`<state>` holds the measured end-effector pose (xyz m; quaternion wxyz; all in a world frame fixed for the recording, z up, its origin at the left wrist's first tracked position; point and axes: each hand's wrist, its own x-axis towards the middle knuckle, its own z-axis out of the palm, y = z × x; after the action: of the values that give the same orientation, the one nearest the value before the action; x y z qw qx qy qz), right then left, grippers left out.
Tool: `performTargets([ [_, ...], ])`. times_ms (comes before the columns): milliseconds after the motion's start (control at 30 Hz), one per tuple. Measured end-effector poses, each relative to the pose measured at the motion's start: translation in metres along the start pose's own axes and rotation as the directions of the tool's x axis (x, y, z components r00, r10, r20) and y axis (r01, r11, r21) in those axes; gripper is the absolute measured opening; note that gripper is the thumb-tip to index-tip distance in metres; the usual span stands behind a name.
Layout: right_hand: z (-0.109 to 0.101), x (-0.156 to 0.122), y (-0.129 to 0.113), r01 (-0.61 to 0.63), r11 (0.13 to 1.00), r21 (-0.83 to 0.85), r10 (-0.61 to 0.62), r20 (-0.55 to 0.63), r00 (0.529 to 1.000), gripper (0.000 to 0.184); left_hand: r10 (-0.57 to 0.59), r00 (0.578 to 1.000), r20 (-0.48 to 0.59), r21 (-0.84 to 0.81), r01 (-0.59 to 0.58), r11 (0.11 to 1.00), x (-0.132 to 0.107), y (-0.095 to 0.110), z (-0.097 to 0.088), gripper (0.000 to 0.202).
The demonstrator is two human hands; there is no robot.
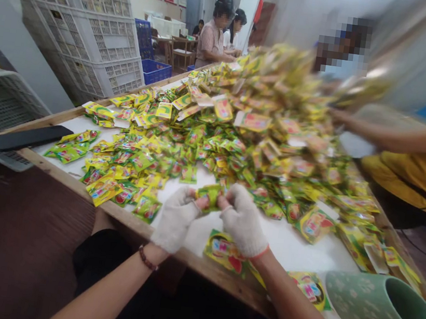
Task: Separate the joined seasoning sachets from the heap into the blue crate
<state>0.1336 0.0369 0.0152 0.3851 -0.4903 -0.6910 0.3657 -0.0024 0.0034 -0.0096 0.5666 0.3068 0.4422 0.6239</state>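
A small green-and-yellow candy packet (210, 197) is pinched between my two hands, just above the white tabletop. My left hand (179, 215), in a white glove with bare fingertips, closes on the packet's left end. On its right end, my right hand (243, 220) in a matching glove closes too. Beneath my right wrist lies a flat printed carton (221, 247). Loose packets (125, 169) spread to the left of my hands. Beyond them rises a large heap of packets and small printed cartons (253, 122).
A green flowered cup (362, 305) lies on its side at the right front. A black phone-like slab (29, 138) rests on the left table edge. Stacked white crates (92, 33) stand left. A person in yellow (425, 156) sits at right; other people work farther back.
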Motion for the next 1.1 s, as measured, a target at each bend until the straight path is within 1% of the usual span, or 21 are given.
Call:
performTargets([
  [33,-0.003,0.002,0.000,-0.027,0.997,0.073,0.023,0.053,0.998,0.017,0.000,1.000,0.023,0.008,0.000,1.000,0.001,0.002,0.001,0.034],
  [100,-0.009,0.007,0.002,-0.066,0.981,0.183,0.038,0.152,0.988,0.027,-0.002,0.997,0.075,0.046,-0.001,0.999,0.002,0.007,0.004,0.033],
  [167,-0.018,0.013,0.004,-0.086,0.972,0.216,0.042,0.204,0.978,0.031,0.005,0.993,0.120,0.168,-0.025,0.985,0.005,0.012,0.010,0.029],
  [200,-0.024,0.016,0.004,-0.098,0.969,0.225,0.056,0.189,0.980,0.028,0.021,0.991,0.134,0.264,-0.056,0.963,0.008,0.014,0.013,0.026],
  [267,-0.040,0.020,0.005,-0.119,0.954,0.273,0.101,0.080,0.992,0.024,0.084,0.983,0.161,0.465,-0.150,0.873,0.013,0.015,0.022,0.024],
  [300,-0.049,0.021,0.005,-0.121,0.946,0.300,0.123,0.013,0.992,0.024,0.120,0.973,0.198,0.544,-0.211,0.812,0.017,0.014,0.027,0.022],
  [333,-0.058,0.022,0.004,-0.117,0.942,0.314,0.142,-0.057,0.988,0.026,0.146,0.954,0.262,0.602,-0.280,0.748,0.020,0.012,0.033,0.020],
  [367,-0.066,0.022,0.003,-0.112,0.944,0.312,0.155,-0.117,0.981,0.028,0.154,0.924,0.350,0.643,-0.356,0.678,0.024,0.009,0.039,0.019],
  [400,-0.073,0.023,0.003,-0.110,0.948,0.298,0.164,-0.163,0.973,0.031,0.140,0.883,0.448,0.675,-0.437,0.595,0.027,0.006,0.046,0.017],
  [467,-0.081,0.023,0.003,-0.122,0.956,0.267,0.183,-0.218,0.959,0.038,0.058,0.786,0.615,0.716,-0.588,0.377,0.034,-0.002,0.057,0.018],
  [500,-0.083,0.023,0.004,-0.127,0.955,0.269,0.192,-0.233,0.953,0.042,0.011,0.751,0.660,0.724,-0.640,0.255,0.037,-0.005,0.061,0.020],
  [533,-0.083,0.023,0.006,-0.136,0.951,0.279,0.204,-0.235,0.950,0.045,-0.023,0.731,0.682,0.726,-0.673,0.138,0.040,-0.007,0.063,0.022],
  [567,-0.082,0.023,0.008,-0.150,0.945,0.290,0.219,-0.225,0.949,0.048,-0.045,0.722,0.691,0.723,-0.690,0.037,0.043,-0.008,0.063,0.023],
  [600,-0.080,0.024,0.010,-0.169,0.940,0.298,0.235,-0.204,0.950,0.051,-0.054,0.722,0.690,0.721,-0.692,-0.040,0.046,-0.007,0.059,0.023],
  [633,-0.078,0.024,0.012,-0.188,0.935,0.300,0.248,-0.177,0.952,0.053,-0.052,0.729,0.683,0.723,-0.684,-0.096,0.048,-0.006,0.053,0.023],
  [700,-0.072,0.024,0.015,-0.215,0.938,0.271,0.255,-0.121,0.959,0.053,-0.026,0.752,0.659,0.738,-0.652,-0.173,0.049,0.000,0.036,0.024],
  [800,-0.060,0.023,0.017,-0.181,0.964,0.195,0.194,-0.047,0.980,0.041,0.054,0.796,0.603,0.785,-0.580,-0.218,0.044,0.008,0.011,0.025],
  [833,-0.055,0.023,0.018,-0.168,0.968,0.187,0.174,-0.016,0.985,0.036,0.075,0.809,0.583,0.802,-0.559,-0.210,0.042,0.009,0.004,0.024],
  [900,-0.047,0.022,0.017,-0.168,0.964,0.205,0.164,0.036,0.986,0.029,0.112,0.821,0.560,0.826,-0.542,-0.157,0.037,0.011,-0.003,0.019],
  [1000,-0.042,0.023,0.017,-0.209,0.951,0.227,0.198,0.071,0.978,0.028,0.217,0.801,0.558,0.825,-0.564,-0.039,0.031,0.014,-0.009,0.016],
  [1100,-0.046,0.023,0.015,-0.267,0.949,0.166,0.246,0.137,0.960,0.030,0.291,0.753,0.591,0.785,-0.620,0.011,0.025,0.019,-0.012,0.020],
])
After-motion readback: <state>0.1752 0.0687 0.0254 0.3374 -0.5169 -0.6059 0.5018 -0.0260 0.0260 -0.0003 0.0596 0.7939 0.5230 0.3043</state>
